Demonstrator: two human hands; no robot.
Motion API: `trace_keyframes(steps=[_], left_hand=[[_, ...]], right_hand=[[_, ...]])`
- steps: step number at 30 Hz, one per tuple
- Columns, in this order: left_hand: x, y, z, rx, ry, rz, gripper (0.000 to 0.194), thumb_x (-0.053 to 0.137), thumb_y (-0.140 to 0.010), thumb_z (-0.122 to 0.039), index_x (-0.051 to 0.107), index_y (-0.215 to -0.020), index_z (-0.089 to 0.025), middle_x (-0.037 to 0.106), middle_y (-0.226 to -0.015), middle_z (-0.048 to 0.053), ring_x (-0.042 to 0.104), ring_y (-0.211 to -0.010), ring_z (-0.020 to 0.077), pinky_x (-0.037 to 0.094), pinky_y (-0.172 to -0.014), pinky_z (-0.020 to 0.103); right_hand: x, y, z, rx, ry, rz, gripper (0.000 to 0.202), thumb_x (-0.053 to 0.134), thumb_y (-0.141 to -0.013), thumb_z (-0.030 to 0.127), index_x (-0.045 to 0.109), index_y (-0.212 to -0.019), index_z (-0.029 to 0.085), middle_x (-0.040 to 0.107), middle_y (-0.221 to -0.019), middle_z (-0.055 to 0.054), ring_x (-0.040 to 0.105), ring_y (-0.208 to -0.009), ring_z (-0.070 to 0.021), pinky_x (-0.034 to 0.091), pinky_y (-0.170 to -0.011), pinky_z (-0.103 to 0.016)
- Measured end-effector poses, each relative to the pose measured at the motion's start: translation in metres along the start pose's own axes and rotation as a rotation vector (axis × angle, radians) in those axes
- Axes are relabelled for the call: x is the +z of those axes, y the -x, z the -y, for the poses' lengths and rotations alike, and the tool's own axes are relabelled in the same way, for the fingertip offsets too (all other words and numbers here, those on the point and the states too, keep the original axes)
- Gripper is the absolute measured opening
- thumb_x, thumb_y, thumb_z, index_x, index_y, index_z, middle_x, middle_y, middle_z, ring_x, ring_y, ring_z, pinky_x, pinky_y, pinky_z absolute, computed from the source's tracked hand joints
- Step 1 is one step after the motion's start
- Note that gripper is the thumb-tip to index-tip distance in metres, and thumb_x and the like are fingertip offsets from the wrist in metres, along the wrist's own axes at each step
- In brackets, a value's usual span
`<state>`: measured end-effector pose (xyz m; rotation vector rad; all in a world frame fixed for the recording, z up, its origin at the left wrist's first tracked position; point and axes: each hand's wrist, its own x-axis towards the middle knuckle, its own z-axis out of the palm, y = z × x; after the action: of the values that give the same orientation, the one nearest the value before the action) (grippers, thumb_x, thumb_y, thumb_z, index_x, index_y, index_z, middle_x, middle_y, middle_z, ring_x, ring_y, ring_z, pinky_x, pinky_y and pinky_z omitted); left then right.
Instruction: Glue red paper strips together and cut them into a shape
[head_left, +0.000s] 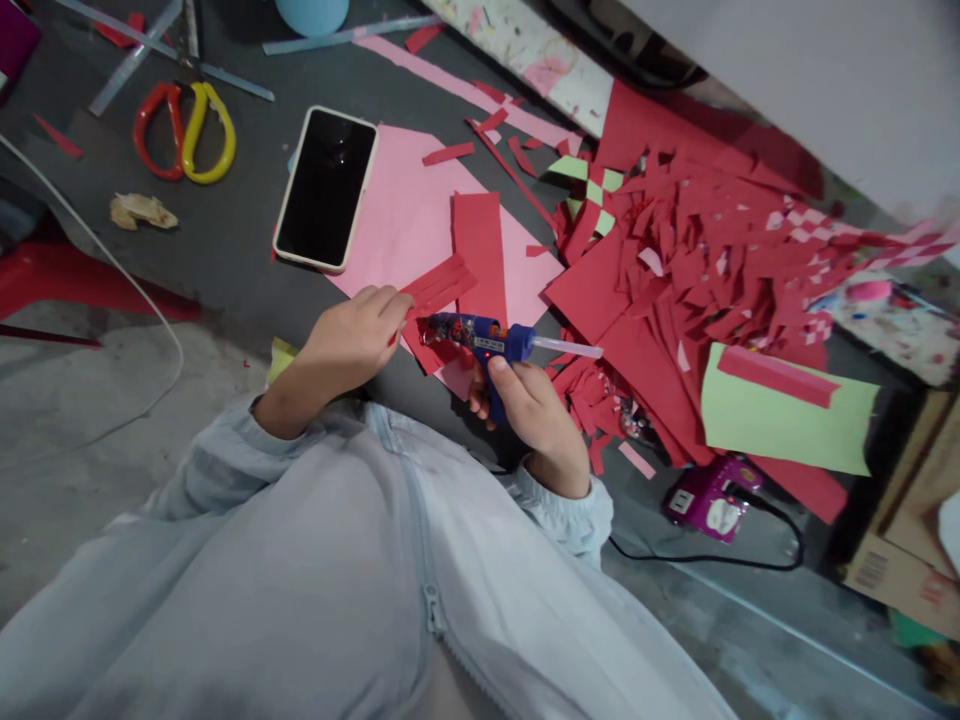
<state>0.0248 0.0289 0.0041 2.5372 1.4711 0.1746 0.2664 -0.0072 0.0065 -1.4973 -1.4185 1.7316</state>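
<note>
My right hand [536, 405] is wrapped round the grip of a blue glue gun [484, 338]. A clear glue stick [568, 347] pokes out of its back end, and its nozzle points left. My left hand [358, 335] pinches a piece of red paper [442, 285] cut into strips, close to the nozzle. Under both lies a pink paper sheet [397, 220] with a red paper rectangle [480, 240] on it. Whether the nozzle touches the red paper I cannot tell.
A phone [328, 188] lies left of the pink sheet, with red-and-yellow-handled scissors [184, 130] farther left. Heaped red paper scraps [690, 250] cover the right side. A green sheet [787, 425], a purple power box [716, 498] with a black cable and a cardboard box [900, 560] are nearby.
</note>
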Motion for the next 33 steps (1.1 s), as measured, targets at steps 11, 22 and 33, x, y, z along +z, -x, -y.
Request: trace_keyframes(steps=[11, 22, 33], left_hand=[[-0.0016, -0.0001, -0.0017, -0.011, -0.003, 0.019, 0.029, 0.038, -0.098, -0.021, 0.059, -0.118, -0.013, 0.066, -0.111, 0.013, 0.06, -0.103, 0.0249, 0.048, -0.076, 0.034], [-0.0018, 0.0, -0.0023, -0.012, -0.016, 0.031, 0.03, 0.038, -0.099, -0.02, 0.059, -0.119, -0.012, 0.066, -0.113, 0.013, 0.06, -0.104, 0.025, 0.047, -0.076, 0.034], [-0.001, -0.0004, -0.0024, -0.006, -0.039, 0.031, 0.03, 0.038, -0.099, -0.021, 0.059, -0.118, -0.012, 0.067, -0.112, 0.012, 0.061, -0.104, 0.0248, 0.048, -0.077, 0.033]], right_hand=[[0.0009, -0.0033, -0.0019, -0.011, 0.011, 0.003, 0.055, 0.044, -0.091, 0.07, 0.061, -0.07, 0.022, 0.064, -0.057, -0.002, 0.056, -0.048, -0.0159, 0.047, -0.044, -0.029], [-0.0003, -0.0026, 0.0008, -0.032, 0.05, -0.01, 0.055, 0.042, -0.093, 0.069, 0.061, -0.07, 0.022, 0.064, -0.058, -0.002, 0.057, -0.048, -0.0153, 0.045, -0.041, -0.027], [-0.0031, 0.0007, 0.0057, -0.006, -0.011, -0.022, 0.055, 0.047, -0.088, 0.074, 0.06, -0.076, 0.022, 0.065, -0.059, -0.003, 0.058, -0.049, -0.0162, 0.042, -0.038, -0.028]])
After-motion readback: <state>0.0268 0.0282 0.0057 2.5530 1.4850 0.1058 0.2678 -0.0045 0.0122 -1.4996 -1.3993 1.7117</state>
